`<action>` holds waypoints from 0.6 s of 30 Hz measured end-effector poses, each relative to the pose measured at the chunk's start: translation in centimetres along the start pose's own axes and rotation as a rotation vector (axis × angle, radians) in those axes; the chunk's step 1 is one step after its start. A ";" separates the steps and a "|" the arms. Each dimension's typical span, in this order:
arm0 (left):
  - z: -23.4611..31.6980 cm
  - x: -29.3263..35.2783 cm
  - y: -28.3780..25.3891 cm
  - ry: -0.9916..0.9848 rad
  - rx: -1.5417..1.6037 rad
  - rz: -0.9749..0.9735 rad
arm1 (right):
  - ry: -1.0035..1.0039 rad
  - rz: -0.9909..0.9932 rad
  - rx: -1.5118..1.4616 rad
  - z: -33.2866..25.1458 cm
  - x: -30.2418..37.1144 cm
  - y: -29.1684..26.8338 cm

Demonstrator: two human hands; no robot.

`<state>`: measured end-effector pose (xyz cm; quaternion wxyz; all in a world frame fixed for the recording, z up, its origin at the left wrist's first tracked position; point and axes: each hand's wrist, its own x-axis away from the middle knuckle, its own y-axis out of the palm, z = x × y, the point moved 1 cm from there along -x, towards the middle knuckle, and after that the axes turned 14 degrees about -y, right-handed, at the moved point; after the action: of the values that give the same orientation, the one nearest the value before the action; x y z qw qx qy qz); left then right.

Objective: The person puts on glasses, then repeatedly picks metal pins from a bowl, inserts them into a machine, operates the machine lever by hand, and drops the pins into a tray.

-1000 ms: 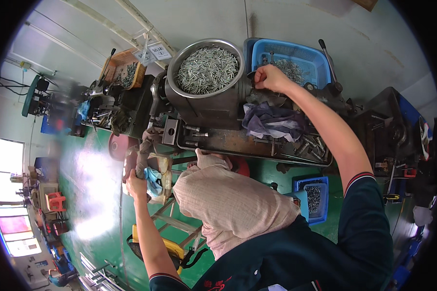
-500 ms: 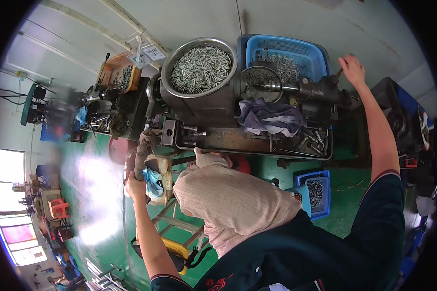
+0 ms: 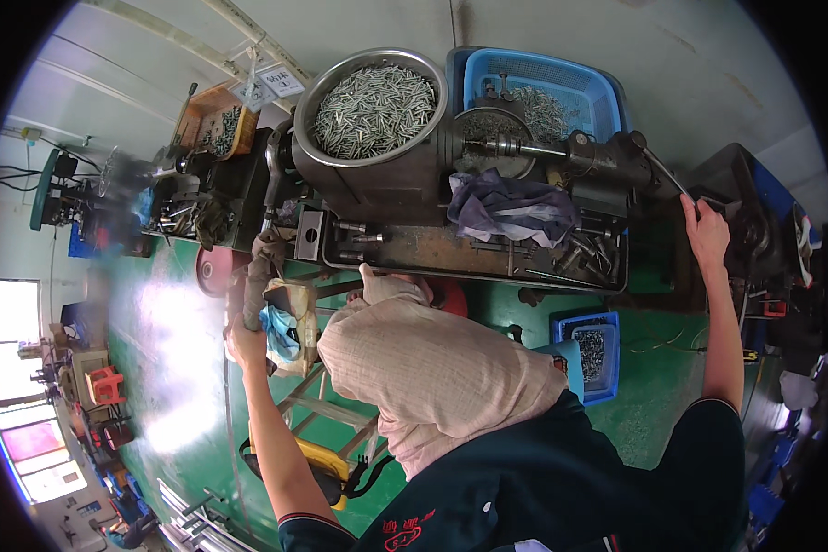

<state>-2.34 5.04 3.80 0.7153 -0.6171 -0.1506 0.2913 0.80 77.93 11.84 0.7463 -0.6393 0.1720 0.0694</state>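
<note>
My right hand (image 3: 707,235) is closed on the end of a metal lever (image 3: 663,172), which slants up to the dark tailstock (image 3: 598,166) of a small lathe. On the left, my left hand (image 3: 247,342) grips a long handle wrapped in cloth (image 3: 258,276), which reaches up to the headstock (image 3: 377,195). On top of the headstock rests a steel bowl (image 3: 302,138) heaped with small metal pins (image 3: 375,110). Between headstock and tailstock, a thin spindle (image 3: 535,148) points left over a round pan (image 3: 524,175). A crumpled purple-grey rag (image 3: 511,210) lies below it.
A blue basket (image 3: 607,97) with metal parts stands behind the lathe. The chip tray (image 3: 414,255) holds loose tools. A blue bin (image 3: 605,391) of parts sits on the green floor. Beige cloth (image 3: 432,368) covers my lap. Another machine (image 3: 754,216) stands at the right.
My right hand has swung the lever down and toward me, from beside the blue basket to right of the tailstock. My left hand keeps its hold on the wrapped handle. The view has shifted slightly.
</note>
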 end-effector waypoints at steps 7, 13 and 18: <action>-0.1 -0.1 0.3 -0.016 0.000 -0.003 | 0.054 -0.032 0.038 -1.1 0.2 -0.5; -0.9 -0.7 0.7 0.071 -0.054 0.004 | 0.078 -0.038 0.074 -1.0 0.3 -0.3; 0.0 -0.2 0.2 -0.010 0.011 0.018 | 0.095 -0.045 0.069 -1.1 0.3 -0.1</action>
<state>-2.56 4.96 3.63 0.7151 -0.6131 -0.1472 0.3018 0.92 76.84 11.70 0.7601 -0.6196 0.1952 0.0161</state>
